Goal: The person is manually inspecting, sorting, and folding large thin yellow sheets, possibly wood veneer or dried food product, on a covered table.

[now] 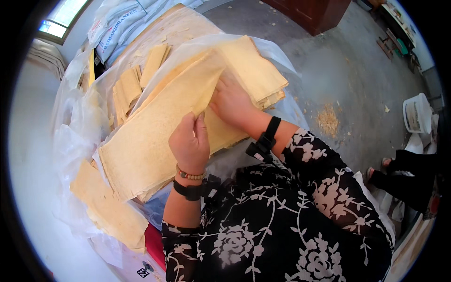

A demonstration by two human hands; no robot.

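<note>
A long stack of thin, pale yellow sheets (145,145), brittle-looking like dried bean curd skin, lies slantwise in front of me. My left hand (190,143) pinches the near edge of the top sheet (188,89) between thumb and fingers. At that sheet's raised right end, my right hand (233,104) is closed round its edge, with the fingertips partly hidden. Just beyond the right hand sits a folded stack of similar sheets (253,68). One loose sheet (108,207) with ragged edges lies at the near left.
Clear plastic film (80,122) spreads under and around the stacks. Smaller folded bundles (127,91) rest behind. White sacks (120,33) are piled at the far left. Crumbs (328,120) litter the floor on the right, near a white bucket (417,113) and another person's legs (404,174).
</note>
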